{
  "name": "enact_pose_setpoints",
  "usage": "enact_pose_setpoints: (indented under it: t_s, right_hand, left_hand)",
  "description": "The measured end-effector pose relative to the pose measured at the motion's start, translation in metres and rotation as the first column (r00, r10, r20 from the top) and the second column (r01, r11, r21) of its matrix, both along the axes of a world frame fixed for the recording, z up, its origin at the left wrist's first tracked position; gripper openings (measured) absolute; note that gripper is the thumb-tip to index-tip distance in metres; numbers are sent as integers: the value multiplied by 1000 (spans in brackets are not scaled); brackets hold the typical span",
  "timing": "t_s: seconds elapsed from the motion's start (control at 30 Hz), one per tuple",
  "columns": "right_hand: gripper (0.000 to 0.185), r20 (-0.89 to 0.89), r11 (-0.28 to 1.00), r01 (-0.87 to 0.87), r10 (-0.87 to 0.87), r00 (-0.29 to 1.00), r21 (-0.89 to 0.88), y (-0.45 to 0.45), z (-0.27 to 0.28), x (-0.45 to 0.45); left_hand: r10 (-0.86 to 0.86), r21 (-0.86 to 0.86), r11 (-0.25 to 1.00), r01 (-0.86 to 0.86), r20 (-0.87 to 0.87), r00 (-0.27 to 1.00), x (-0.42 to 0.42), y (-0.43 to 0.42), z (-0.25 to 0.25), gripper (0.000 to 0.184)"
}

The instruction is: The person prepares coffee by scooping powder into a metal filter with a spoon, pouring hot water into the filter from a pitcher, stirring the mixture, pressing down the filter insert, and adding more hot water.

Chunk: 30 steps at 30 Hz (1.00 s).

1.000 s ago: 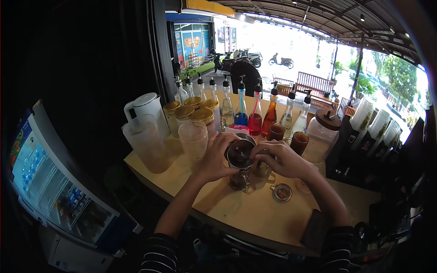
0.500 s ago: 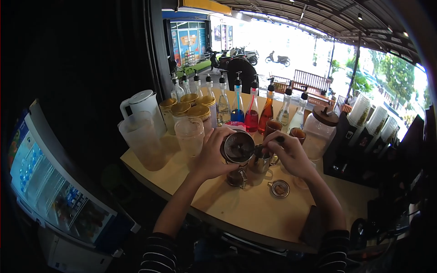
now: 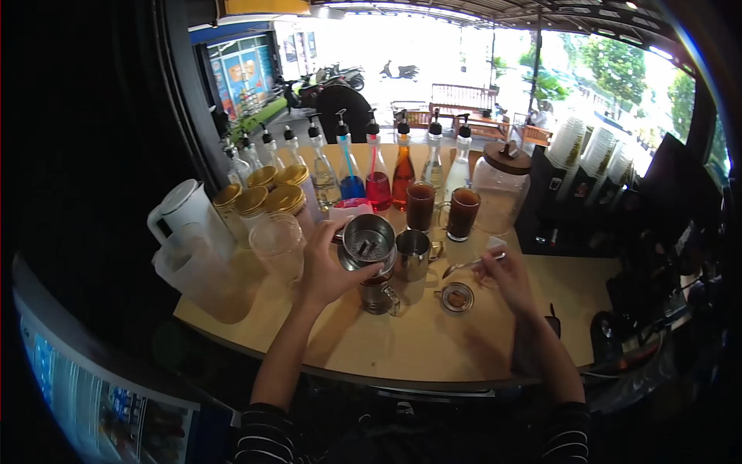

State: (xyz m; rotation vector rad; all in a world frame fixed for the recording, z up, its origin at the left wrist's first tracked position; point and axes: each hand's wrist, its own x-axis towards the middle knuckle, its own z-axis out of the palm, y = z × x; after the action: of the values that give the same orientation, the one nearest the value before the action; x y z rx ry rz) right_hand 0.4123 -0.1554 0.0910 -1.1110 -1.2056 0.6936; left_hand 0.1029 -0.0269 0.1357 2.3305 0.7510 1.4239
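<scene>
Spoon (image 3: 461, 267) pinched by your right hand (image 3: 506, 278) points leftward. Your left hand (image 3: 328, 269) grips the metal cup (image 3: 368, 228), left of the pitcher (image 3: 412, 266).

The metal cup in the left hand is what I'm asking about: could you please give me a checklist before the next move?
1. Left hand gripping the metal cup: ok.
2. Metal cup seated squarely over the glass mug: cannot tell, contact is hidden.
3. Spoon held in the right hand: ok.
4. Spoon out of the metal cup: ok, off to its right.
5. Two glasses of brown drink upright: ok.
</scene>
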Motion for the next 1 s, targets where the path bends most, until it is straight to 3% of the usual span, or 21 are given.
enact_pose_setpoints:
  t_s: [0.1,0.17,0.23,0.3,0.5,0.63,0.7,0.8,0.93,1.0]
  right_hand:
    - [15,125,994,103,-100,987,-19,-17,-21,-12]
    - [15,604,969,226,-241,759,103,-28,-20,-27]
    - [13,638,954,236,-300,709,186,-35,-26,-39]
    - [14,837,956,183,-289,464,229,-44,-25,-46]
    - [20,911,963,83,-269,313,256,-52,-54,-61]
    - [20,949,991,9,-128,287,131,-53,-72,-68]
    - [17,983,999,5,-46,181,46,-50,-73,-70]
    - [20,983,998,11,55,175,-58,-46,-65,-70]
    - [24,966,1000,13,-13,260,10,-19,-42,-64]
    - [26,807,982,186,-123,577,17,9,-27,-58]
  left_hand:
    - [-35,-49,998,36,26,999,-1,2,0,69]
    - [-32,-56,998,34,38,999,0,5,0,69]
    - [-44,-46,998,46,37,998,1,3,2,69]
    - [-51,-33,998,52,39,998,1,3,3,70]
    - [-49,82,996,45,52,997,-1,7,1,73]
    - [-45,10,999,45,50,998,-4,5,2,74]
    - [-56,20,998,55,64,996,-4,7,0,74]
    - [-44,0,999,44,73,996,-7,1,-2,73]
    - [-45,-32,998,48,93,995,-7,-3,-2,74]
    - [-40,-13,999,41,97,995,-4,0,-6,76]
